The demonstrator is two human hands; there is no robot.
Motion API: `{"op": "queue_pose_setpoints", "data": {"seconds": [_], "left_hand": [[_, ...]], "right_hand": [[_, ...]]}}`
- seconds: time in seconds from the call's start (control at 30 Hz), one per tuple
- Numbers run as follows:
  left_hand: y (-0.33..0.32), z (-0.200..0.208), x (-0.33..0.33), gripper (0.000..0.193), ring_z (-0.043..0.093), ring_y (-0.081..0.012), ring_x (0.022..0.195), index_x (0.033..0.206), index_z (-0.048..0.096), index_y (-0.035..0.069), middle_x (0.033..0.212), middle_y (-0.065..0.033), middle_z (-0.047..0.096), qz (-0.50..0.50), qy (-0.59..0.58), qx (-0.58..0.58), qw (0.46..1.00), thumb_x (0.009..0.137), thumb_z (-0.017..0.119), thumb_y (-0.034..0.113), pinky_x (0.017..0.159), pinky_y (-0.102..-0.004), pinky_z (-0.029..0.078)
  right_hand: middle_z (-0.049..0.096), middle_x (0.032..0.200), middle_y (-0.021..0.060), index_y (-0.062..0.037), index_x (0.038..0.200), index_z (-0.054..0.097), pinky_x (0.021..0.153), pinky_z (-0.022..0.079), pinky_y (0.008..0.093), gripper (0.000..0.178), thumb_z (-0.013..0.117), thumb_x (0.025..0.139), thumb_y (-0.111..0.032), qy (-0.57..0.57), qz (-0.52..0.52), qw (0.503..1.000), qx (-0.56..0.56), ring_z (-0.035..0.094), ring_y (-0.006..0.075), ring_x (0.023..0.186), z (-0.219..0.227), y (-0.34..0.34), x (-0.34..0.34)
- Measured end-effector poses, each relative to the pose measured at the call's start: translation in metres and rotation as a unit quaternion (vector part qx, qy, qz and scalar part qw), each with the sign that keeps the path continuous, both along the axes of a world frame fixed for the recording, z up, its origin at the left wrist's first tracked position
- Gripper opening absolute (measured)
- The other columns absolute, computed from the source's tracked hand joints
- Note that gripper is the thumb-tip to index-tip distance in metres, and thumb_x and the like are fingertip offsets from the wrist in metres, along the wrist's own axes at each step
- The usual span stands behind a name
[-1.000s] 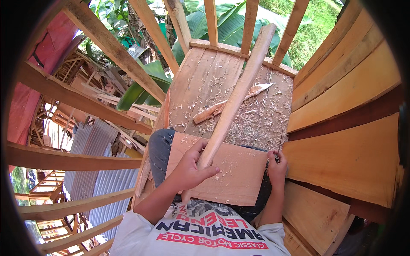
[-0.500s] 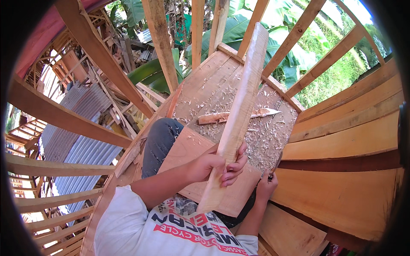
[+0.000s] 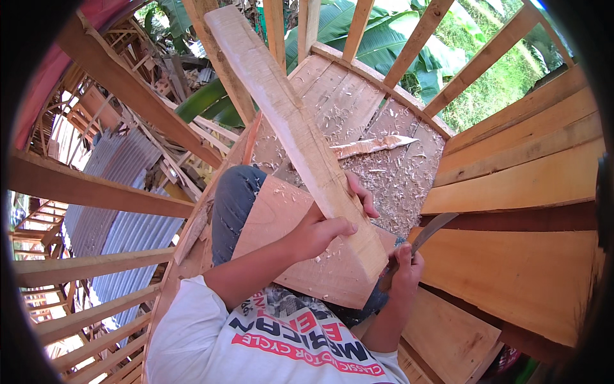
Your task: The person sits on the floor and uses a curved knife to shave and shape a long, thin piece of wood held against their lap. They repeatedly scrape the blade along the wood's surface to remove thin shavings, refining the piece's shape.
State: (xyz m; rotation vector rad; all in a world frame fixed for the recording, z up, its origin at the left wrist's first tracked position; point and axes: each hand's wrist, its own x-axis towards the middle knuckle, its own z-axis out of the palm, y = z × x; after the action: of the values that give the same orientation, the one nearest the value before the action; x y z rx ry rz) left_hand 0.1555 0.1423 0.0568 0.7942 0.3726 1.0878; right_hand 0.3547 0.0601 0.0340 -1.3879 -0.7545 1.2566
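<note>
My left hand [image 3: 325, 232] is wrapped around a long, pale plank [image 3: 291, 131] near its lower end. The plank slants up and to the left, its near end above a flat wooden board [image 3: 272, 221] on my lap. In my right hand [image 3: 405, 265] is a knife [image 3: 432, 232], with its slightly curved blade pointing up and right, away from the plank. My fingers hide most of the knife's handle. Beyond the plank, a rough, pointed piece of wood [image 3: 377, 146] lies on the plank floor [image 3: 336, 89] among curled shavings.
Upright wooden slats [image 3: 416, 48] ring the floor ahead and to the left. Stacked wide boards [image 3: 511, 192] form the right side. Corrugated metal sheets [image 3: 131, 237] and scrap timber lie outside on the left; broad green leaves [image 3: 384, 38] stand beyond the slats.
The plank has swung so its far end points up-left instead of up-right, and its near end moved right. The right hand rose slightly, bringing the knife blade into view.
</note>
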Motion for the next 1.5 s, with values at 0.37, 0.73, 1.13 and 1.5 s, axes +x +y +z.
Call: {"op": "queue_pose_setpoints", "data": {"seconds": [0.37, 0.73, 1.13, 1.5], "left_hand": [[-0.02, -0.011, 0.02, 0.051, 0.047, -0.021, 0.118, 0.128, 0.033, 0.007, 0.119, -0.0131, 0.05, 0.036, 0.012, 0.038, 0.999, 0.082, 0.051, 0.0, 0.102, -0.0376, 0.037], [-0.037, -0.023, 0.028, 0.054, 0.043, -0.0203, 0.121, 0.133, 0.03, 0.005, 0.124, -0.0117, 0.045, -0.009, 0.061, 0.003, 0.998, 0.084, 0.051, 0.012, 0.102, -0.0346, 0.034], [-0.052, -0.037, 0.034, 0.047, 0.043, -0.0182, 0.121, 0.132, 0.041, -0.001, 0.13, -0.0116, 0.047, -0.053, 0.12, -0.116, 0.985, 0.095, 0.047, 0.026, 0.104, -0.0321, 0.032], [-0.063, -0.02, 0.017, 0.042, 0.047, -0.02, 0.118, 0.123, 0.048, 0.001, 0.116, -0.0111, 0.056, -0.229, 0.287, -0.033, 0.93, 0.09, 0.058, 0.026, 0.101, -0.0353, 0.036]], "right_hand": [[0.06, 0.077, 0.0067, -0.0063, 0.092, 0.05, 0.052, 0.051, 0.0318, 0.02, 0.059, 0.091, -0.024, 0.208, -0.05, 0.973, 0.085, 0.051, 0.0123, 0.048, 0.002, -0.001, -0.012], [0.061, 0.076, 0.0032, -0.0051, 0.099, 0.057, 0.05, 0.048, 0.0258, 0.026, 0.059, 0.091, -0.029, 0.312, -0.106, 0.943, 0.053, 0.047, 0.0093, 0.047, -0.002, 0.003, -0.026], [0.059, 0.07, 0.008, -0.0026, 0.093, 0.054, 0.045, 0.049, 0.029, 0.024, 0.061, 0.083, -0.023, 0.235, -0.216, 0.947, 0.03, 0.058, 0.017, 0.051, 0.012, 0.017, -0.028], [0.057, 0.073, 0.0034, -0.0061, 0.091, 0.053, 0.049, 0.046, 0.0231, 0.022, 0.061, 0.086, -0.025, 0.08, -0.215, 0.971, 0.062, 0.055, 0.0114, 0.057, 0.006, 0.019, -0.002]]}}
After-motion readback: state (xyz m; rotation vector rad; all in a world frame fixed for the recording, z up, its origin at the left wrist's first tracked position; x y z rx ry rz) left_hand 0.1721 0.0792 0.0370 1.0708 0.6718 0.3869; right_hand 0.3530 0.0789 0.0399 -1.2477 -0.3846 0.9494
